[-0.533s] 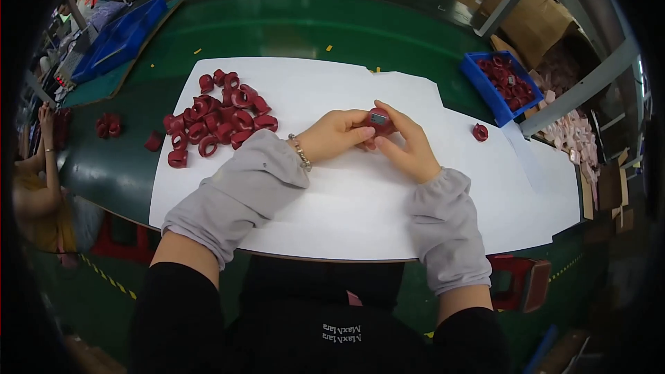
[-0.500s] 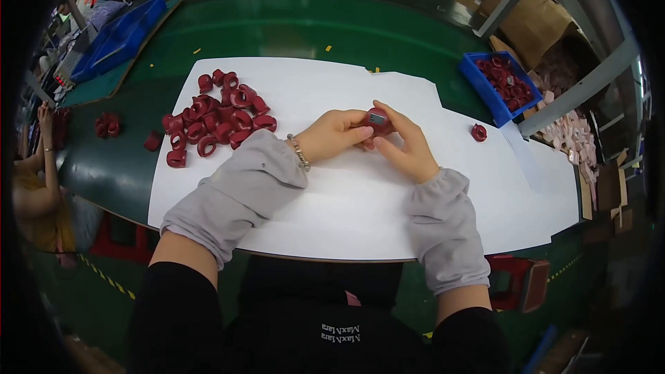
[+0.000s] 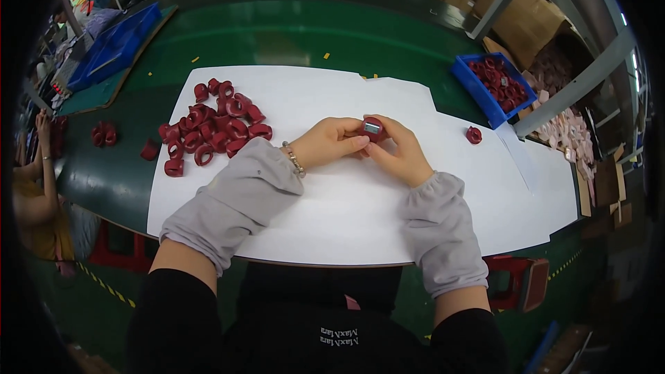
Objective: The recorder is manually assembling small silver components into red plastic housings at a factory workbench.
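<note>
A dark red ring-shaped piece with a small grey display window (image 3: 372, 128) is held above the white sheet. My left hand (image 3: 324, 143) pinches it from the left, thumb near its lower edge. From the other side, the fingers and thumb of my right hand (image 3: 403, 156) close around it. The small window faces up between the fingers, and the piece's underside is hidden. Left of my hands a heap of similar red rings (image 3: 220, 127) lies on the white sheet (image 3: 332, 221). One single red ring (image 3: 474, 135) sits apart on the right.
A blue bin (image 3: 485, 100) filled with red pieces stands at the far right, beside a grey metal post (image 3: 582, 90). Several red rings (image 3: 104, 134) lie on the green table at left. A blue tray (image 3: 114, 45) is at the far left; another person's arm (image 3: 48, 166) shows below it.
The red piece has been turned a little between my fingers, so its window shows more plainly. Both hands still hold it at nearly the same spot.
</note>
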A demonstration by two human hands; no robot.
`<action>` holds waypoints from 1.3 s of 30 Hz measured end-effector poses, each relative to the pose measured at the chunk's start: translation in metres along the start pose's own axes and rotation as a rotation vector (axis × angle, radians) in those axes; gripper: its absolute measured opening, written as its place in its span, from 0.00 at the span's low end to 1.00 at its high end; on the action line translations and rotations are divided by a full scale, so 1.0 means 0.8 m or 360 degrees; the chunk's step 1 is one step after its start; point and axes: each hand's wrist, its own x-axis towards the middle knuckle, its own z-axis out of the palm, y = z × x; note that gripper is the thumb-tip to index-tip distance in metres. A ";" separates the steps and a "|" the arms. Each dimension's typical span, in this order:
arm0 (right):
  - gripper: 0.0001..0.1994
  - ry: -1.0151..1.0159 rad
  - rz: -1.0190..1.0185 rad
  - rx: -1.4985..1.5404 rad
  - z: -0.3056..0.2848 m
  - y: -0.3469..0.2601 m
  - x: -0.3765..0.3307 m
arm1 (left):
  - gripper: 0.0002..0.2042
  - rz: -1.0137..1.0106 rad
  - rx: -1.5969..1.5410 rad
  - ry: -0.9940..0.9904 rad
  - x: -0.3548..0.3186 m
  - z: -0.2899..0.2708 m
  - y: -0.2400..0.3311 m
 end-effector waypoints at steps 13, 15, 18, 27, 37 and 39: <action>0.20 0.1515 0.0143 -0.2600 -0.252 0.036 0.009 | 0.20 -0.0059 0.0108 0.0194 0.001 0.003 0.016; 0.20 0.0969 0.0937 -0.2479 -0.289 0.073 -0.013 | 0.19 -0.0110 0.0125 0.0213 0.004 0.004 0.021; 0.19 0.0777 0.0970 -0.2053 -0.276 0.115 -0.041 | 0.17 -0.0147 0.0144 0.0201 0.012 0.008 0.020; 0.13 0.0262 -0.0094 -0.1191 -0.104 0.073 -0.039 | 0.12 -0.0126 0.0059 0.0199 0.007 0.003 0.009; 0.13 0.0290 0.0049 -0.0962 -0.117 0.090 -0.047 | 0.11 -0.0119 0.0134 0.0183 0.010 0.008 0.006; 0.14 0.0323 -0.0037 -0.0971 -0.114 0.091 -0.043 | 0.11 -0.0144 0.0173 0.0243 0.008 0.009 0.010</action>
